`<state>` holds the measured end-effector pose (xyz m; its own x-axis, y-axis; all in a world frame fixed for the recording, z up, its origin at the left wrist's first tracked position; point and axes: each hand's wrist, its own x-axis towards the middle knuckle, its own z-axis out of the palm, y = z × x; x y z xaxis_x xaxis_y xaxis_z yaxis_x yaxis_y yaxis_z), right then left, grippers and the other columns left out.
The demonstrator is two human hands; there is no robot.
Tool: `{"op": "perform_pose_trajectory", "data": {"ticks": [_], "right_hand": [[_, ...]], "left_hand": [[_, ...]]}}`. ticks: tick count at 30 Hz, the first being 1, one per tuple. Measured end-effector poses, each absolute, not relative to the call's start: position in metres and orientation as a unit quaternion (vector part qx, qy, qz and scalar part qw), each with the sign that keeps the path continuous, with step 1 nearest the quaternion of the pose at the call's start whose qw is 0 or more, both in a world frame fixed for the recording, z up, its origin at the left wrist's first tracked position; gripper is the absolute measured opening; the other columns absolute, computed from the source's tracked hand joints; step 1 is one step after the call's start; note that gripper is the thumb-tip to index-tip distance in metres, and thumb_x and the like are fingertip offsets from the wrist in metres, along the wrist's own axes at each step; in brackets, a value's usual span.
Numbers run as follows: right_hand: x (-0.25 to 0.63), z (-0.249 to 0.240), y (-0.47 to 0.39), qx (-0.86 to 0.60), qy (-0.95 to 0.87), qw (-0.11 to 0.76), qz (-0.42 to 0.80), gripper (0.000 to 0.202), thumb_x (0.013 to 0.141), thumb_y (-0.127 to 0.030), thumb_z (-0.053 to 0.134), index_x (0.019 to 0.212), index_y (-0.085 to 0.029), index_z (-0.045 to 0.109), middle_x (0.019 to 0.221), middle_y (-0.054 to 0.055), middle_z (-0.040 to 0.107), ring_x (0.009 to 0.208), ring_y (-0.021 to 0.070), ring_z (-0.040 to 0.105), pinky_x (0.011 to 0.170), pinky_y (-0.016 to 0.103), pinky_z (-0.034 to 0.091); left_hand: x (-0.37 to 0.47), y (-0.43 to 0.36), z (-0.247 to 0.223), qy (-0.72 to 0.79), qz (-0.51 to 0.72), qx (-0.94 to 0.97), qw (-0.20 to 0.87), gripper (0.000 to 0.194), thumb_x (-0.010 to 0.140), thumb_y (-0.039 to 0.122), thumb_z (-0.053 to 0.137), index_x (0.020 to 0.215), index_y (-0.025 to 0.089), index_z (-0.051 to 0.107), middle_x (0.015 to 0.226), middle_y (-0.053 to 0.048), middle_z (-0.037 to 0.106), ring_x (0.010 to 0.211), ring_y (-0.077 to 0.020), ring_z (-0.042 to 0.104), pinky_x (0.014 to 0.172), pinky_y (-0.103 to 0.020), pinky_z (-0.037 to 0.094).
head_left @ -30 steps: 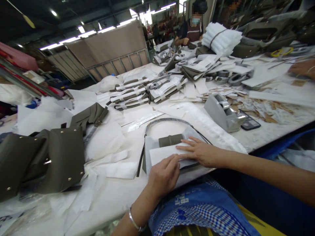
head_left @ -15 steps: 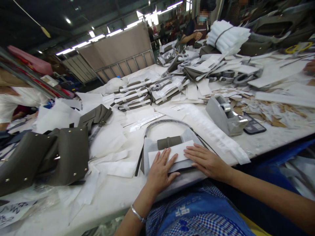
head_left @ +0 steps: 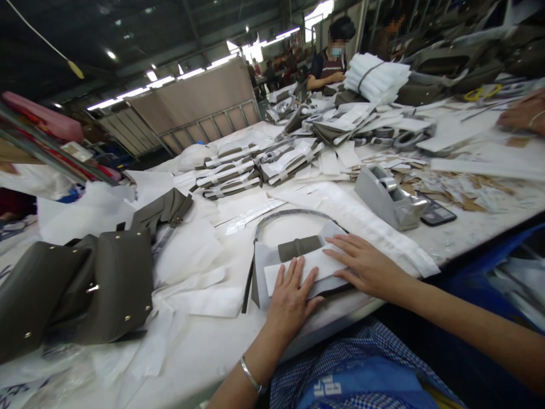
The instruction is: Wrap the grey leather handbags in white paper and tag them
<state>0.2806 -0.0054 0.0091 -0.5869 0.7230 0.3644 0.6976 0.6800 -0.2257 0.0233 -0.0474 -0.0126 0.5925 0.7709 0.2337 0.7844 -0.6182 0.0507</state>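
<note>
In front of me a dark olive handbag [head_left: 293,248] lies flat on the table, partly covered by thin pale wrapping, its strap [head_left: 293,212] arched away from me. Across its lower half rests a white padding strip [head_left: 324,263]. My left hand [head_left: 292,289] lies flat on the strip's left part with fingers spread. On the right part sits my right hand [head_left: 366,264], its fingers stretched out. Neither hand grasps anything. The bag's lower edge is partly hidden by my hands.
Right of the bag stand a grey tape dispenser [head_left: 385,199] and a phone [head_left: 437,211]. Unwrapped olive bags [head_left: 123,278] lie at left. Wrapped bags [head_left: 230,173] are stacked farther back. A person [head_left: 330,65] sits across the table; another person's hand [head_left: 525,111] is at far right.
The view has shifted slightly. My right hand has moved a little up the strip, and its fingers have spread more. My left hand stays on the strip. The other person's hand at right shows more.
</note>
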Motion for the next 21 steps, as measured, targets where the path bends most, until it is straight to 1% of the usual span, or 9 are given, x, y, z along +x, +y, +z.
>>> {"op": "perform_pose_trajectory", "data": {"ticks": [2,6,8,11,14,16,18,19,21], "right_hand": [[0.278,0.006,0.003,-0.394,-0.902,0.177,0.019,0.046,0.094,-0.038,0.059,0.136,-0.021,0.058,0.144,0.014,0.052,0.133,0.0344,0.045,0.11,0.058,0.036],[0.273,0.005,0.014,-0.357,-0.924,0.134,0.023,0.046,0.092,-0.043,0.063,0.134,-0.025,0.061,0.134,0.015,0.059,0.122,0.0323,0.053,0.103,0.053,0.042],[0.271,0.008,0.015,-0.35,-0.928,0.125,0.011,0.045,0.092,-0.045,0.062,0.134,-0.026,0.061,0.132,0.015,0.06,0.119,0.0323,0.054,0.101,0.052,0.044],[0.267,0.016,0.014,-0.351,-0.93,0.109,-0.004,0.045,0.094,-0.044,0.06,0.134,-0.024,0.061,0.131,0.017,0.06,0.118,0.0328,0.055,0.101,0.052,0.045],[0.265,0.021,0.015,-0.35,-0.932,0.098,-0.011,0.045,0.095,-0.045,0.058,0.134,-0.023,0.061,0.13,0.017,0.061,0.117,0.0327,0.055,0.1,0.052,0.045],[0.265,0.02,0.016,-0.345,-0.933,0.104,-0.014,0.044,0.095,-0.045,0.057,0.133,-0.024,0.062,0.129,0.016,0.062,0.116,0.0327,0.056,0.099,0.053,0.047],[0.267,0.011,0.014,-0.334,-0.934,0.129,-0.025,0.041,0.094,-0.046,0.057,0.131,-0.027,0.063,0.126,0.014,0.064,0.113,0.0322,0.059,0.097,0.052,0.049],[0.269,0.001,0.013,-0.327,-0.932,0.153,-0.036,0.04,0.094,-0.046,0.056,0.13,-0.03,0.064,0.124,0.013,0.066,0.112,0.0316,0.06,0.095,0.051,0.05],[0.273,-0.029,0.016,-0.306,-0.922,0.226,-0.073,0.038,0.092,-0.046,0.056,0.127,-0.036,0.065,0.118,0.01,0.07,0.105,0.0277,0.065,0.089,0.044,0.053]], "left_hand": [[0.022,-0.047,-0.016,-0.43,-0.129,-0.893,0.033,0.064,0.095,0.052,0.053,0.15,0.025,0.033,0.161,-0.014,0.026,0.148,-0.0313,0.024,0.116,-0.056,0.034],[0.02,-0.047,-0.02,-0.428,-0.141,-0.892,0.04,0.067,0.095,0.051,0.053,0.152,0.024,0.03,0.161,-0.015,0.025,0.148,-0.0319,0.023,0.116,-0.057,0.033],[0.02,-0.048,-0.021,-0.43,-0.142,-0.89,0.045,0.068,0.095,0.05,0.053,0.153,0.026,0.028,0.161,-0.015,0.023,0.148,-0.0321,0.022,0.116,-0.057,0.033],[0.022,-0.048,-0.021,-0.429,-0.142,-0.89,0.055,0.067,0.095,0.05,0.054,0.153,0.03,0.027,0.162,-0.014,0.02,0.149,-0.0327,0.02,0.115,-0.06,0.033],[0.023,-0.048,-0.019,-0.42,-0.142,-0.894,0.059,0.061,0.097,0.048,0.05,0.151,0.029,0.03,0.161,-0.011,0.025,0.148,-0.0322,0.021,0.115,-0.066,0.029],[0.023,-0.049,-0.015,-0.419,-0.14,-0.895,0.06,0.057,0.098,0.048,0.048,0.149,0.027,0.034,0.159,-0.01,0.03,0.148,-0.0319,0.024,0.116,-0.069,0.024],[0.023,-0.053,-0.01,-0.419,-0.14,-0.895,0.067,0.054,0.098,0.05,0.046,0.146,0.025,0.04,0.157,-0.011,0.034,0.146,-0.032,0.028,0.117,-0.068,0.023],[0.022,-0.055,-0.008,-0.416,-0.139,-0.896,0.075,0.054,0.098,0.052,0.045,0.144,0.023,0.042,0.156,-0.012,0.036,0.146,-0.0321,0.029,0.117,-0.065,0.026],[0.022,-0.059,-0.006,-0.404,-0.131,-0.9,0.099,0.058,0.098,0.056,0.042,0.143,0.021,0.043,0.156,-0.013,0.036,0.145,-0.0319,0.031,0.116,-0.058,0.033]]}}
